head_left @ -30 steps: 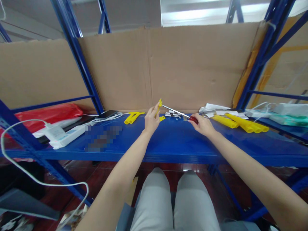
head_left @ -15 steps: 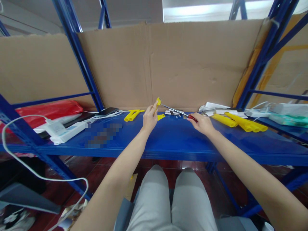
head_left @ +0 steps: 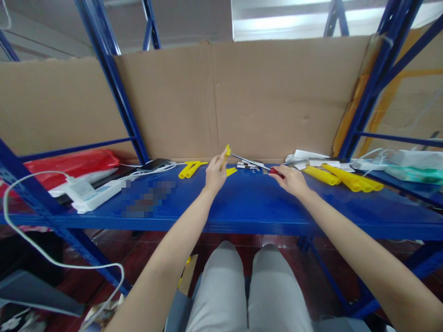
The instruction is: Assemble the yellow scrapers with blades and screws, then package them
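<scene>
In the head view, the left hand [head_left: 215, 174] has a small yellow piece [head_left: 228, 150] in its grip, raised above the blue shelf [head_left: 256, 198] and partly hidden by fingers, while the right hand [head_left: 292, 179] grips a red-handled screwdriver [head_left: 276, 172] whose tip is too small to tell whether it touches the piece. A pixelated patch masks the shelf's left part; the front edge runs beneath both forearms, with room between them, and cardboard [head_left: 277, 101] stands behind, dark red floor [head_left: 152, 258] below.
</scene>
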`<state>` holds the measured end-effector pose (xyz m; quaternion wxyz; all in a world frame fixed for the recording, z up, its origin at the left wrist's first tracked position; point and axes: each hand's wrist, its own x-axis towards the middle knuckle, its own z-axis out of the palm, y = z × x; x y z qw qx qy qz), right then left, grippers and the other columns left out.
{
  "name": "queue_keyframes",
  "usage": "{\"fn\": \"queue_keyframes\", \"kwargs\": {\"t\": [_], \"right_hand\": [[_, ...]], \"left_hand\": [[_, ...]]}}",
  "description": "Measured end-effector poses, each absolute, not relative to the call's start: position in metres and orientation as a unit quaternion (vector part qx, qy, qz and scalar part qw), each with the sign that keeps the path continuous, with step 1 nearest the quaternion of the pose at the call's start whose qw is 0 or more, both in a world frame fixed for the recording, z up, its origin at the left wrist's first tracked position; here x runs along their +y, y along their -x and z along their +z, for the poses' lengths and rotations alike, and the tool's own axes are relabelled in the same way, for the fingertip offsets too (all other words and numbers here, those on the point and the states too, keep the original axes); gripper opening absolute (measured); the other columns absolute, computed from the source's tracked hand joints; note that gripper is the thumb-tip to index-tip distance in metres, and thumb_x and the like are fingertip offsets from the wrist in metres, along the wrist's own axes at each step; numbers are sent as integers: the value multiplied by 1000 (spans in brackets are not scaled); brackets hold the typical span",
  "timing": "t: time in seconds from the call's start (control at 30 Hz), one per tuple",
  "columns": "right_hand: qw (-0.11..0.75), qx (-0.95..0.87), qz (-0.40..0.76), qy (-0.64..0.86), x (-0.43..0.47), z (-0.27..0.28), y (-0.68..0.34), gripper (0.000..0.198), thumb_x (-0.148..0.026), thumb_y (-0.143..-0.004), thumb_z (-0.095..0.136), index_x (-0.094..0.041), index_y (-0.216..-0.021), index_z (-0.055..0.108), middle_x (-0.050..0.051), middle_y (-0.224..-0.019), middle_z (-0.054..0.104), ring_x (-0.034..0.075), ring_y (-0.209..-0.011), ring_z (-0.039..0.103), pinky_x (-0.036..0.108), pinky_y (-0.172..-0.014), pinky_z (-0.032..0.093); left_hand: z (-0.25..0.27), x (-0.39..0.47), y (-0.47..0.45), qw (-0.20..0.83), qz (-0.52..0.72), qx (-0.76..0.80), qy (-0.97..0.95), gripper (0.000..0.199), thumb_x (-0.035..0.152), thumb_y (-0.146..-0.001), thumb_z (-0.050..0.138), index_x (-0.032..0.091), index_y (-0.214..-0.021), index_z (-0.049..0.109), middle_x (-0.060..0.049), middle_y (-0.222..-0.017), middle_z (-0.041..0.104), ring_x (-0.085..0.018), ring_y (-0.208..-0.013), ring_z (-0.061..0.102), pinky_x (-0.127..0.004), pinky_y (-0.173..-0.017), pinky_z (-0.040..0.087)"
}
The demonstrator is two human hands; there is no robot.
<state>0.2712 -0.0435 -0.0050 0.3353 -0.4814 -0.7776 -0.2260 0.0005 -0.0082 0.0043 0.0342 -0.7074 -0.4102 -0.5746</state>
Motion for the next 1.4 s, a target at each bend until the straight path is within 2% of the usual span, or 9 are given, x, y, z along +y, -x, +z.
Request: {"fn": "queue_keyframes", "kwargs": {"t": [0.2, 0.33, 0.53, 0.7, 0.8, 0.9, 1.1, 1.27, 1.4], "right_hand": [[330, -773, -208, 501, -42, -6, -271, 33, -42, -90, 45, -19, -106, 61, 10, -94, 71, 25, -83, 66, 31, -66, 47], [332, -774, -223, 491, -41, -6, -273, 26, -38, -90, 45, -20, -98, 62, 9, -88, 69, 23, -79, 65, 29, -64, 45], [338, -763, -243, 495, -45, -4, -271, 36, -44, -92, 40, -20, -103, 64, 11, -94, 69, 24, -85, 65, 29, -64, 44], [321, -767, -232, 505, -42, -6, -270, 33, -41, -91, 42, -18, -105, 61, 11, -94, 70, 25, -81, 65, 29, -62, 43], [324, -758, -253, 506, -39, -7, -273, 27, -39, -89, 44, -19, -98, 60, 9, -86, 69, 23, -72, 64, 28, -56, 39], [337, -758, -284, 481, -37, -8, -276, 27, -37, -90, 42, -20, -90, 62, 9, -85, 68, 22, -74, 64, 27, -55, 38], [346, -770, -287, 453, -37, -8, -275, 36, -43, -92, 40, -18, -97, 65, 10, -85, 69, 22, -78, 64, 28, -59, 40], [339, -761, -271, 483, -36, -10, -272, 33, -44, -90, 44, -18, -99, 61, 10, -84, 70, 23, -72, 65, 28, -57, 40], [339, -750, -283, 492, -36, -11, -275, 26, -40, -89, 43, -20, -91, 60, 7, -76, 69, 22, -66, 63, 27, -54, 37]], "left_hand": [[4, -8, -1, 26, -576, -412, 705, 43, 14, -87, 52, 23, -128, 57, -9, -114, 63, -18, -111, 56, -26, -98, 42], [4, -7, -1, 36, -571, -411, 710, 43, 12, -87, 50, 22, -129, 57, -9, -114, 63, -18, -111, 55, -26, -99, 41], [2, -6, 0, 61, -561, -416, 713, 45, 11, -87, 49, 22, -130, 55, -9, -112, 63, -17, -110, 56, -25, -97, 42], [1, -2, 1, 94, -558, -417, 711, 43, 12, -88, 48, 21, -130, 56, -9, -110, 64, -18, -107, 57, -26, -96, 43], [-2, 3, 2, 127, -559, -403, 714, 42, 13, -88, 48, 20, -129, 56, -9, -107, 65, -17, -102, 59, -27, -93, 45], [-4, 7, 4, 164, -560, -387, 714, 42, 13, -89, 47, 19, -130, 56, -8, -105, 65, -16, -98, 60, -26, -90, 46], [-6, 10, 5, 197, -560, -376, 711, 43, 14, -89, 46, 20, -132, 54, -8, -103, 65, -16, -96, 61, -26, -89, 47], [-6, 11, 6, 191, -560, -378, 712, 46, 13, -89, 46, 20, -134, 51, -9, -102, 64, -17, -98, 61, -28, -90, 47], [-6, 10, 5, 182, -559, -377, 716, 45, 13, -89, 47, 20, -134, 52, -9, -104, 64, -17, -98, 61, -29, -91, 46]]}}
